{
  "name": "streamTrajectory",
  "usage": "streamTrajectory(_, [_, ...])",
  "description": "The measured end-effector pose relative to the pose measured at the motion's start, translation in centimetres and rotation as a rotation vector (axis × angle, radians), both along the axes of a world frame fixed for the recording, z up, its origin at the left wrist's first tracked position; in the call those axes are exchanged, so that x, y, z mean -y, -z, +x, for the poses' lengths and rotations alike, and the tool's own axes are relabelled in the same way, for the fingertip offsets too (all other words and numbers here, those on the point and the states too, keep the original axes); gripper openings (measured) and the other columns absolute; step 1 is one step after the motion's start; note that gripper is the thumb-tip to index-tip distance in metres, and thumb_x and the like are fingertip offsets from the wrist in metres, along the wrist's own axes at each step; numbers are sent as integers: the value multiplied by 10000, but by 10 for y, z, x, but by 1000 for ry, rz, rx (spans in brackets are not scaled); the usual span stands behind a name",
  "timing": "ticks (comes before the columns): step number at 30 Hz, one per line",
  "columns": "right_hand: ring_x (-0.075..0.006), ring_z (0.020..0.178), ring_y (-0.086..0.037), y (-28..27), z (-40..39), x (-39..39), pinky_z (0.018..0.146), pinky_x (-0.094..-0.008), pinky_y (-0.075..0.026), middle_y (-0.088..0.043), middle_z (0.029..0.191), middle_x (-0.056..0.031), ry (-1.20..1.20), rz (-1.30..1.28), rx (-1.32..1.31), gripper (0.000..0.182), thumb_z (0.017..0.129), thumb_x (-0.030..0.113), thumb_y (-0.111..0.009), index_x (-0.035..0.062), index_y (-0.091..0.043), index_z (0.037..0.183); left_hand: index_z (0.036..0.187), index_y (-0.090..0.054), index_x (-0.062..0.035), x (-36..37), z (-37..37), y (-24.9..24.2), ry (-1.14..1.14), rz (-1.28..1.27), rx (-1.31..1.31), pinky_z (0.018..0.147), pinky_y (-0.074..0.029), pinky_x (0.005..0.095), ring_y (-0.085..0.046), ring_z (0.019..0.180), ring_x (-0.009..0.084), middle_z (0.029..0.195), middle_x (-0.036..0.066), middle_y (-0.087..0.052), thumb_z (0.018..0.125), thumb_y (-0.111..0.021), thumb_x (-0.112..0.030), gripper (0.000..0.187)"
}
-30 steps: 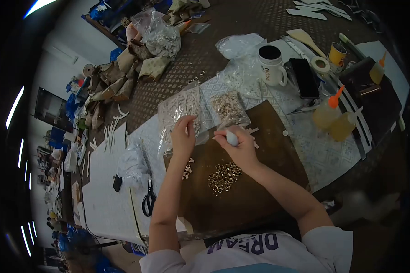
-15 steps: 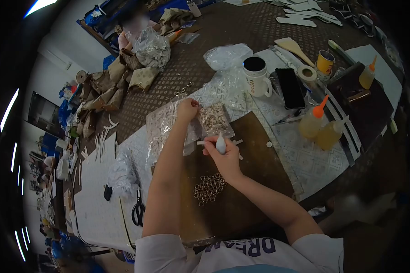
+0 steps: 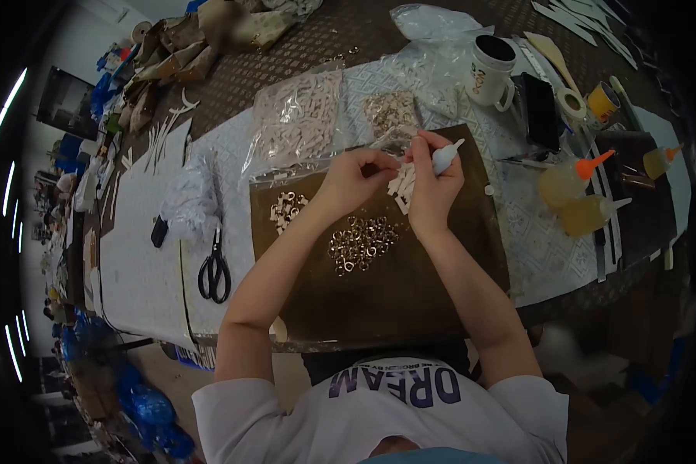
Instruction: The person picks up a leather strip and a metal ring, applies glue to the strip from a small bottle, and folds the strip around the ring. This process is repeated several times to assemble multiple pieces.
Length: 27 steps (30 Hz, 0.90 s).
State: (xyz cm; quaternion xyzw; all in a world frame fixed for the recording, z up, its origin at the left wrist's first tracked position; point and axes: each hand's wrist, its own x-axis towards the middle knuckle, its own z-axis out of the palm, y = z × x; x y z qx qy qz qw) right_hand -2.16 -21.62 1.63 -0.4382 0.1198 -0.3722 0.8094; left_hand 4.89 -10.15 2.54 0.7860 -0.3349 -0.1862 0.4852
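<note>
My right hand (image 3: 437,182) is closed around a small white bottle (image 3: 444,158) with a narrow tip pointing up and right. Close beside it, my left hand (image 3: 357,179) has its fingers pinched; what they hold is too small to make out. White strips (image 3: 402,188) lie by the right hand on the brown board (image 3: 441,301). Below the hands sits a pile of metal rings (image 3: 361,245), with a smaller group of metal and pale pieces (image 3: 287,209) to its left. A bag of pale pieces (image 3: 298,116) and a smaller bag of pieces (image 3: 391,114) lie beyond the hands.
Black scissors (image 3: 214,274) and a crumpled clear bag (image 3: 192,201) lie at left. At right stand a white mug (image 3: 490,71), a black phone (image 3: 537,112), a tape roll (image 3: 571,104), a yellow can (image 3: 602,101) and bottles of yellowish liquid (image 3: 588,215).
The left hand has come back from the bags to beside the right hand. The right hand, with the bottle, appears farther right. The view has shifted, and the smaller group at left now shows.
</note>
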Motion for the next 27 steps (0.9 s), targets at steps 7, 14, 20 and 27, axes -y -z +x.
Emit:
streamTrajectory(7, [-65, 686, -573, 9, 4, -9, 621, -200, -483, -607, 834, -15, -184, -87, -128, 151, 837, 81, -631, 4, -609, 965, 901, -669, -49, -61, -23, 1, -66, 338, 256, 660, -475, 338, -603, 732, 258, 779, 116, -606, 763, -676, -185, 194])
streamTrajectory(14, [-83, 704, -576, 27, 6, -23, 660, -216, -478, -614, 829, -38, -451, -235, -277, 167, 856, 95, -610, -13, -600, 983, 884, -670, -49, -71, -40, 7, -17, 185, 158, 664, -479, 300, -606, 738, 218, 848, 75, -595, 732, -703, -117, 169])
streamTrajectory(20, [-95, 719, -593, 34, 7, -26, 688, -223, -482, -625, 846, -46, -553, -218, -406, 192, 853, 107, -614, -14, -593, 1001, 943, -663, -23, -86, -25, 33, -238, -256, -402, 664, -492, 220, -618, 770, 113, 908, 56, -646, 804, -648, -53, 143])
streamTrajectory(27, [-108, 726, -605, 26, 2, -34, 684, -228, -482, -632, 821, -50, -631, -202, -487, 190, 830, 101, -632, -4, -601, 985, 1061, -603, 15, -97, -17, 24, -351, -562, -711, 730, -506, 224, -626, 812, 123, 914, 72, -636, 871, -562, -33, 201])
